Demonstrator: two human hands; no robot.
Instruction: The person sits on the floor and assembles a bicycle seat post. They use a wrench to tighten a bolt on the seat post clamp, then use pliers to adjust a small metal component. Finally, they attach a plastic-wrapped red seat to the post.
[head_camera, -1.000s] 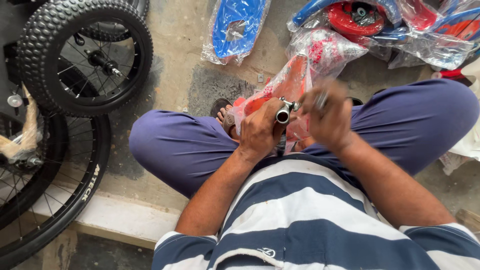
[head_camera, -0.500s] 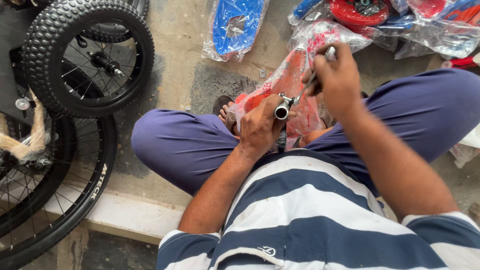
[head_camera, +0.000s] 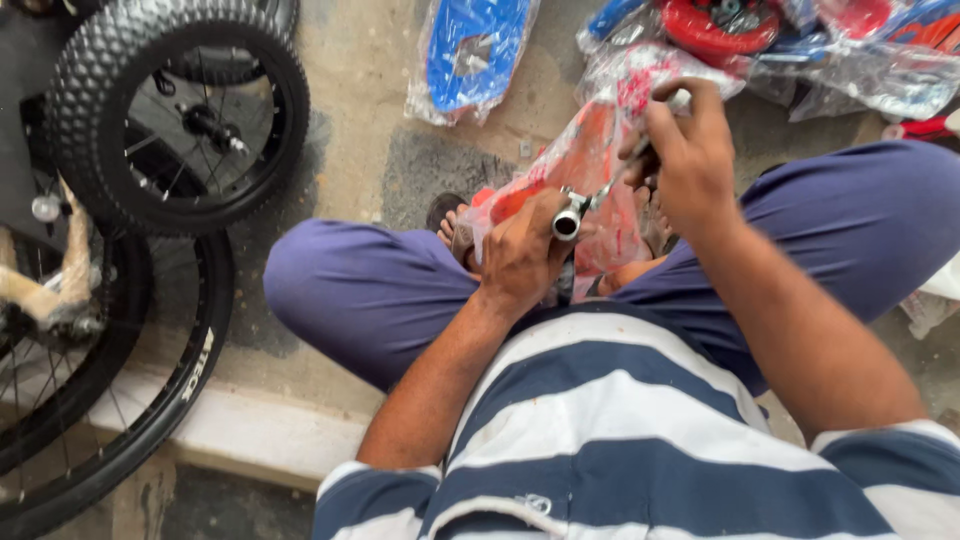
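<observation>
- Between the knees, a red frame part (head_camera: 590, 175) in plastic wrap is gripped by the closed left hand (head_camera: 520, 255), its metal tube (head_camera: 567, 222) pointing up at the camera.
- A thin tool (head_camera: 640, 160), slanting up-right, is clasped by the closed right hand (head_camera: 690, 155).

Shiny metal tube (head_camera: 567, 222), glossy crinkled plastic wrap (head_camera: 590, 165), knobbly matt rubber tyre (head_camera: 100, 70), rough concrete floor (head_camera: 360, 90).

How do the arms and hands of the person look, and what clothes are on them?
Both forearms are bare, as are the left hand and right hand: no gloves, watch or rings visible. Short sleeves with navy and white stripes end near the elbows.
</observation>
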